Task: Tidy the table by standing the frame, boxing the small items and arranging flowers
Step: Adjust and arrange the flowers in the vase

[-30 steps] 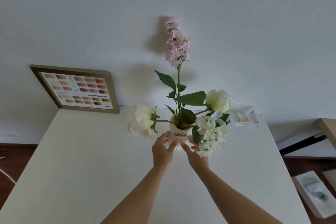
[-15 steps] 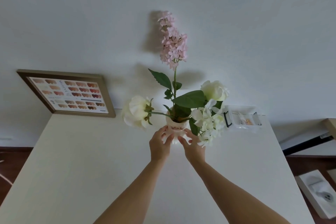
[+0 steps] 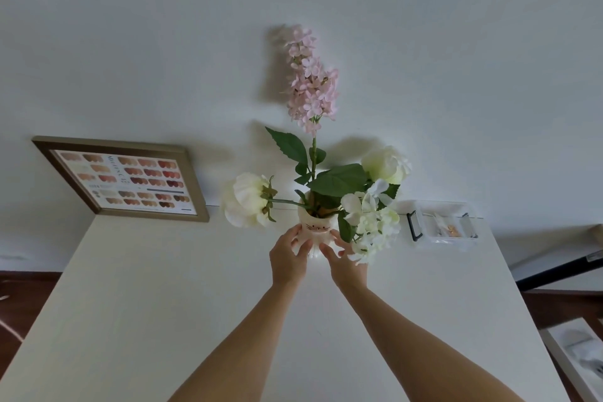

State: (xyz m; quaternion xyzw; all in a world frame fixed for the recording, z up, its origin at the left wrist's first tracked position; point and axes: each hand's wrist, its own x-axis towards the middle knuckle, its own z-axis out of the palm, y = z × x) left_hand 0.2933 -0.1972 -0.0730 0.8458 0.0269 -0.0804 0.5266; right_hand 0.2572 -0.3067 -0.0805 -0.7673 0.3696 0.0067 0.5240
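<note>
A small white vase (image 3: 316,229) with a cat face stands near the far edge of the white table (image 3: 163,303). It holds a tall pink flower spike (image 3: 311,81), two cream roses (image 3: 246,204) (image 3: 385,165) and a white hydrangea cluster (image 3: 372,225). My left hand (image 3: 288,258) cups the vase's left side and my right hand (image 3: 346,263) cups its right side, fingers touching its base. A gold picture frame (image 3: 124,178) stands upright against the wall at the back left. A clear plastic box (image 3: 443,225) with small items inside sits at the back right.
A white wall rises right behind the table. Dark wood floor shows on both sides. A white box (image 3: 580,359) lies on the floor at the right, and a dark bar (image 3: 561,268) runs beyond the table's right edge.
The vase with its flowers has been pushed a little farther back toward the wall, both hands staying on it. The cat face now shows toward me.
</note>
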